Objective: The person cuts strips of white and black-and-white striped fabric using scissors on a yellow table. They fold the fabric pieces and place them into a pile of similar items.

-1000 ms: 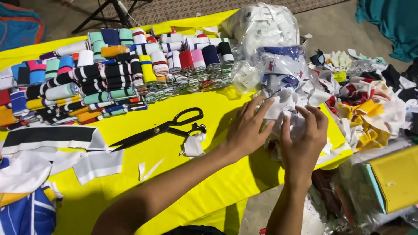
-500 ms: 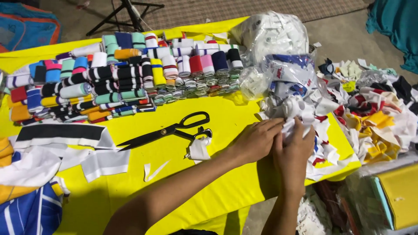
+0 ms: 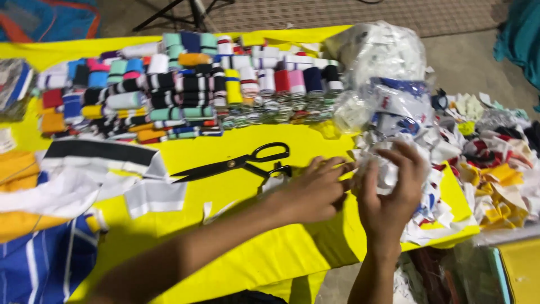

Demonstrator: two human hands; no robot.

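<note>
Yellow-covered table [image 3: 292,264] with black scissors [image 3: 236,163], rolled ribbing bands [image 3: 185,95], fabric scraps [image 3: 484,169].

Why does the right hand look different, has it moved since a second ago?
Yes. The right hand has lifted off the scrap pile, fingers curling up; the scissors lie unmoved.

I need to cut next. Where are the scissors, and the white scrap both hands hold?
scissors [image 3: 225,165], head view, on the blades.
white scrap [image 3: 387,169], head view, on its middle between the fingers.
</note>
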